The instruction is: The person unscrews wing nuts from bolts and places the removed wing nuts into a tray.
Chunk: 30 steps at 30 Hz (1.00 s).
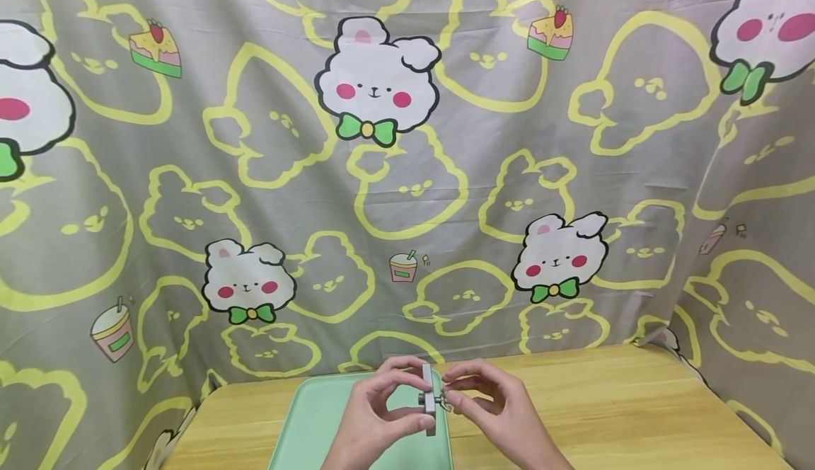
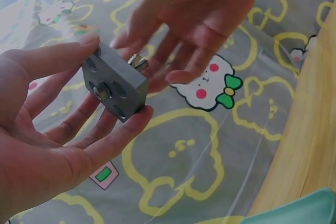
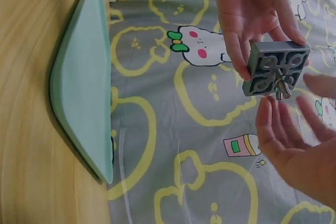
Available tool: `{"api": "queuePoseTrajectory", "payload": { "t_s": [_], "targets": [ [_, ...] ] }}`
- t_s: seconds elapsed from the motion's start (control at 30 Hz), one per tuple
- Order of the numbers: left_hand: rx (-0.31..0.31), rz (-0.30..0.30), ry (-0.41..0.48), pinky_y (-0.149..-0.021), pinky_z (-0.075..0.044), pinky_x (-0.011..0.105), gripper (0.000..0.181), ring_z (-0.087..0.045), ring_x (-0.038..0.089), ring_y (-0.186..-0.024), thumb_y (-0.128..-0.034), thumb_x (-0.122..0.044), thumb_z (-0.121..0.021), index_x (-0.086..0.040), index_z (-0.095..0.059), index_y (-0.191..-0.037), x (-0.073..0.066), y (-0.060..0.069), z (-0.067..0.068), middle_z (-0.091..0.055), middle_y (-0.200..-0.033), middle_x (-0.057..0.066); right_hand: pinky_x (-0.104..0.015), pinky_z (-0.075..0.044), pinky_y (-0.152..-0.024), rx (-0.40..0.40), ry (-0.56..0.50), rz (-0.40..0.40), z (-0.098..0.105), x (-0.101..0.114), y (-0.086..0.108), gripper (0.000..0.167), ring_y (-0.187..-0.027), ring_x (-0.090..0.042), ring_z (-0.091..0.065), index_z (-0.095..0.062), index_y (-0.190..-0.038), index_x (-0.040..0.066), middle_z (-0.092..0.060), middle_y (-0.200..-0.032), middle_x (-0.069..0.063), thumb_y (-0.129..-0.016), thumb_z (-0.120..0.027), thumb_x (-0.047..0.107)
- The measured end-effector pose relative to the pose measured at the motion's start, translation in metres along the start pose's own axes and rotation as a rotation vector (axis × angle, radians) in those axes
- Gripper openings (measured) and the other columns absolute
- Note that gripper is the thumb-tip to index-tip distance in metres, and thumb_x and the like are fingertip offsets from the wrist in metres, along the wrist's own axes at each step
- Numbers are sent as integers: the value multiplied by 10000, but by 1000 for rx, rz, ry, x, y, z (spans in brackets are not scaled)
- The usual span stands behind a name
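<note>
Left hand [image 1: 371, 413] pinches a square gray block [image 2: 114, 78]. Right hand [image 1: 504, 403], fingers loosely parted, is beside its metal prongs [image 3: 285, 88].

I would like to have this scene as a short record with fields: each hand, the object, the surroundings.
Left hand: grips the grey block between thumb and fingers
Right hand: fingers beside the metal fastener; contact unclear
Block: square, with round recesses
Fastener: sticks out on the right hand's side
Green tray: on the wooden table
Printed cloth: grey, yellow outlines, white cartoon animals
</note>
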<state>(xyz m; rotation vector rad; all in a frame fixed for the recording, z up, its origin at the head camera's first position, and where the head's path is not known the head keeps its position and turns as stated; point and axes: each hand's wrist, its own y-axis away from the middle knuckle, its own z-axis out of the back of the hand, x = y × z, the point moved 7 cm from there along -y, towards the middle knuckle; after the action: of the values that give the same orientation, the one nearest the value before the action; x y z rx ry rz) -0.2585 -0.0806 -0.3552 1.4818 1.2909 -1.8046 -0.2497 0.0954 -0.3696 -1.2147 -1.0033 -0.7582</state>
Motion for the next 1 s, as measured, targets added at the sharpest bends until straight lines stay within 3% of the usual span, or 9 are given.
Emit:
{"api": "queuePoseTrajectory", "payload": {
  "t_s": [0.1, 0.23, 0.53, 0.77, 1.0],
  "targets": [
    [1, 2, -22, -912, -611, 503, 307, -531, 302, -1287, -825, 55, -815, 66, -696, -1108, 1, 0, -1, -484, -1380, 252, -379, -654, -795, -25, -24, -142, 4, -12, -2, 301, -989, -239, -731, -663, -1193, -20, -656, -1167, -206, -980, -721, 185],
    [2, 20, -50, -907, -616, 482, 315, -535, 275, -1285, -815, 37, -833, 37, -708, -1104, 1, 0, -4, -479, -1399, 240, -363, -654, -763, 20, -63, -224, 4, -21, -3, 369, -955, -245, -739, -643, -1251, -58, -673, -1166, -178, -1019, -670, 227],
    [1, 24, -92, -881, -630, 475, 299, -543, 284, -1254, -819, 8, -841, 8, -724, -1094, 1, 1, -7, -503, -1394, 190, -338, -649, -733, 133, -154, -284, -3, -25, 0, 325, -886, -245, -727, -666, -1230, -45, -716, -1082, -152, -1039, -635, 216],
    [15, 9, -104, -866, -636, 468, 296, -531, 265, -1252, -827, -25, -845, 12, -730, -1097, 1, 1, -10, -522, -1382, 163, -327, -650, -747, 149, -196, -307, -4, -29, 1, 295, -842, -211, -729, -679, -1193, -52, -726, -1024, -127, -1026, -657, 190],
    [12, 44, -117, -861, -639, 436, 288, -513, 260, -1271, -829, -41, -851, -2, -738, -1090, 3, 0, -11, -518, -1391, 152, -320, -649, -748, 149, -203, -301, -3, -31, 0, 252, -843, -208, -732, -679, -1169, -57, -720, -1023, -112, -1020, -658, 145]
  ]
}}
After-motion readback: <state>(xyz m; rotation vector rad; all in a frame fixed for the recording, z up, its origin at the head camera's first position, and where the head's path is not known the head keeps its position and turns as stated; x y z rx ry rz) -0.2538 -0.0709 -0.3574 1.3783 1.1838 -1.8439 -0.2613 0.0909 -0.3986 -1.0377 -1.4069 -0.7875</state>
